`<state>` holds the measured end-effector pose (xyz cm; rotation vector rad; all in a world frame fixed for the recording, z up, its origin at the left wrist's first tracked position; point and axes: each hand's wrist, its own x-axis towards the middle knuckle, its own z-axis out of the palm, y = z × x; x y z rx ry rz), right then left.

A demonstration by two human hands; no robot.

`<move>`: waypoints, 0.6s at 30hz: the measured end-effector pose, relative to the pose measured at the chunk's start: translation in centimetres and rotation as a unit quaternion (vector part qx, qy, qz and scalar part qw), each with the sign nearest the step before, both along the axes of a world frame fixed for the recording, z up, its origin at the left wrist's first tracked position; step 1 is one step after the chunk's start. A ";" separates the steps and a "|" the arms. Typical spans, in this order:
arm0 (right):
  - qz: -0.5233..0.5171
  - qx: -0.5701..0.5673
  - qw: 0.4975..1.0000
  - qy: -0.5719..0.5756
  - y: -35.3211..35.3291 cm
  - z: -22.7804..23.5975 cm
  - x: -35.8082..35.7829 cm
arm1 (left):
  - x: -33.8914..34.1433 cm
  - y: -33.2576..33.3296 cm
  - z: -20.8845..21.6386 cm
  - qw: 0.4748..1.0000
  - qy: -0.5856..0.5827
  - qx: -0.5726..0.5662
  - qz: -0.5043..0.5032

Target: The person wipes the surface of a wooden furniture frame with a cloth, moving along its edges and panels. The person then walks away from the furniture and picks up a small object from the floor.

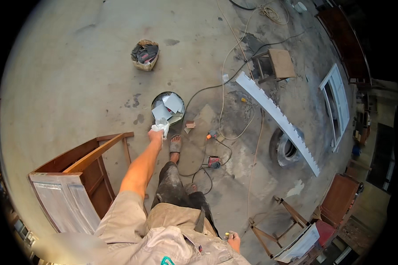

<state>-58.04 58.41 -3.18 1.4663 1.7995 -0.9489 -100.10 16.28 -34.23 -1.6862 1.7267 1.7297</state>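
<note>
My left hand reaches forward with the arm outstretched. Its fingers are closed on a crumpled white sheet, plastic or paper, at the near rim of a round bucket. Flat white and grey pieces lie inside that bucket. Low by my right side, my right hand is closed around a small yellow object, too small to name. Below the bucket stands my sandaled foot.
A red-and-black power tool and its cable lie right of my feet. A wooden cabinet piece stands left. Ahead is a container of dark items. Rightward are a notched white board, a tyre and a wooden stool.
</note>
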 end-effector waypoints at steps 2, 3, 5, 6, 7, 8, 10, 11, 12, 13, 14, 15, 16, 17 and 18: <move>0.029 0.011 0.999 -0.015 -0.4 0.4 -0.9 | -1.4 -0.4 -1.7 1.000 -0.015 -0.002 0.007; 0.026 0.014 0.999 -0.025 -1.9 1.3 -2.8 | -2.3 -0.6 -2.6 1.000 -0.010 0.004 0.010; 0.016 0.014 0.999 -0.036 -3.4 2.3 -5.5 | -3.7 -0.9 -4.5 1.000 0.003 0.018 0.023; 0.007 0.012 0.999 -0.037 -3.6 2.5 -6.5 | -4.2 -1.2 -5.4 0.999 0.021 0.030 0.025; 0.000 0.010 0.999 -0.038 -3.7 2.6 -7.5 | -4.4 -1.6 -6.3 0.998 0.040 0.042 0.028; -0.001 0.011 0.999 -0.038 -3.8 2.6 -8.4 | -4.5 -2.2 -7.5 0.996 0.060 0.055 0.031; -0.004 0.012 0.999 -0.037 -4.0 2.8 -10.1 | -5.0 -4.0 -8.6 0.994 0.016 0.105 -0.011; 0.011 0.016 0.999 -0.034 -4.0 2.7 -10.7 | -5.1 -3.9 -8.2 0.994 0.009 0.110 -0.004; 0.022 0.018 0.999 -0.028 -4.4 2.6 -11.1 | -5.3 -4.3 -7.7 0.994 0.004 0.114 -0.002; 0.034 0.019 0.999 -0.021 -4.7 2.5 -11.4 | -5.1 -4.8 -7.0 0.985 -0.016 0.167 -0.037; 0.043 0.019 0.998 -0.033 -5.0 2.5 -11.6 | -3.9 -5.3 -7.6 0.988 -0.034 0.143 -0.048; 0.057 0.019 0.997 -0.042 -4.6 2.4 -12.4 | -2.3 -5.4 -8.6 0.990 -0.047 0.120 -0.054; 0.064 0.016 0.997 -0.050 -4.6 1.9 -12.9 | -1.0 -5.6 -8.7 0.988 -0.062 0.112 -0.084; 0.046 -0.004 0.998 -0.044 -4.8 1.4 -13.3 | 0.5 -5.9 -8.4 0.985 -0.077 0.103 -0.117; 0.028 -0.023 0.999 -0.034 -4.7 0.9 -13.7 | 2.1 -6.0 -8.1 0.980 -0.067 0.102 -0.154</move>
